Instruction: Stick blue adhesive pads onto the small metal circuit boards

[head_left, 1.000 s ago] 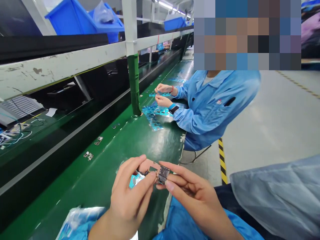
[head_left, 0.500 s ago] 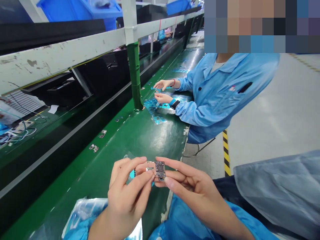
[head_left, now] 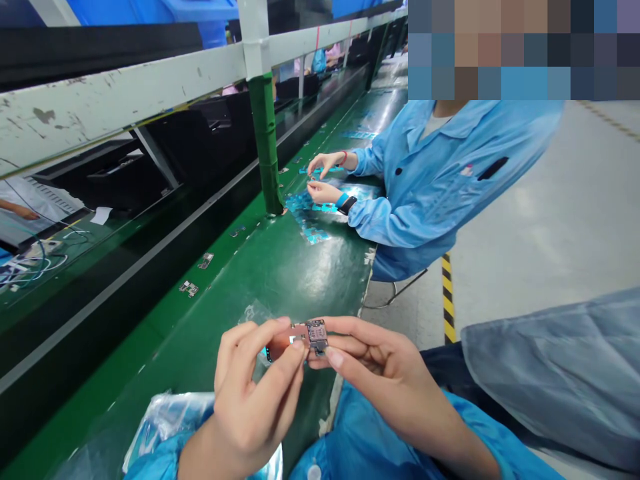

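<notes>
A long green counter [head_left: 305, 280] runs past the green post [head_left: 265, 143]. On the near side of the post, the left hand [head_left: 255, 380] and the right hand [head_left: 385, 353] hold one small board [head_left: 317, 331], each grip pinching it between thumb and fingers. It is up off the counter, and I can't see what has been done on it. Loose boards [head_left: 189, 288] lie closer to the post; I can't tell if they are finished or not

circuit board [head_left: 317, 331]: partly behind hands [head_left: 253, 400] [head_left: 390, 363] | blue bins [head_left: 150, 13]: cropped at top | left sleeve [head_left: 161, 460]: cropped at bottom
</notes>
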